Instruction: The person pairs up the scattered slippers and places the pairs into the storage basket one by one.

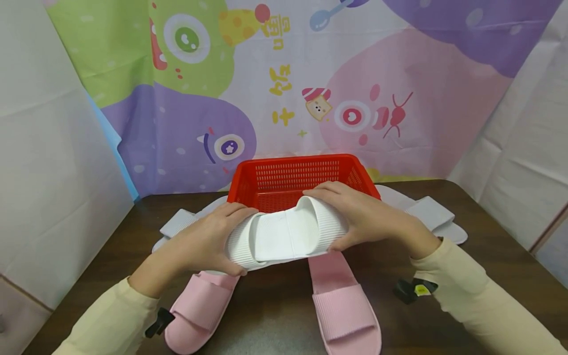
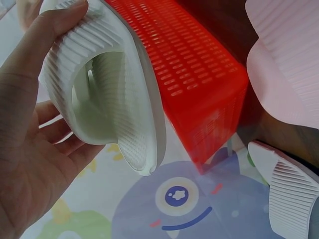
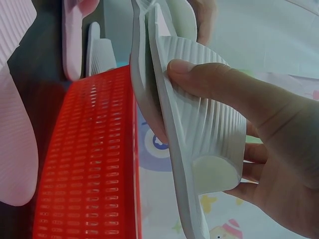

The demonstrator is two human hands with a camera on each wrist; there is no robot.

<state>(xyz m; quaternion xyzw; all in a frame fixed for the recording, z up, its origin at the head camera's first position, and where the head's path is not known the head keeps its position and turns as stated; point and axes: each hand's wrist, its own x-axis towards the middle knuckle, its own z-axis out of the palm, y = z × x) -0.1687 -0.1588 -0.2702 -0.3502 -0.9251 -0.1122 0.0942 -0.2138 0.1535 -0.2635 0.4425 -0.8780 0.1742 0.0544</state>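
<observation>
Two white slippers are held level above the table, their soles overlapping in the middle. My left hand (image 1: 208, 241) grips the left slipper (image 1: 241, 249) at its ribbed strap, thumb on the near side and fingers behind. On the other side, my right hand (image 1: 364, 217) holds the right slipper (image 1: 332, 224) by its strap. The right wrist view shows that hand's thumb pressing the ribbed strap (image 3: 199, 109), with the two soles lying close together. Just behind the pair stands a red perforated basket (image 1: 306, 161), its inside partly hidden by the slippers and hands.
A pink slipper (image 1: 201, 303) lies at the near left, and another pink slipper (image 1: 346, 315) near the centre front. Pale slippers flank the basket: one at left (image 1: 177, 222), one at right (image 1: 430, 213). A cartoon cloth (image 1: 284, 138) hangs behind the brown table (image 1: 275, 325).
</observation>
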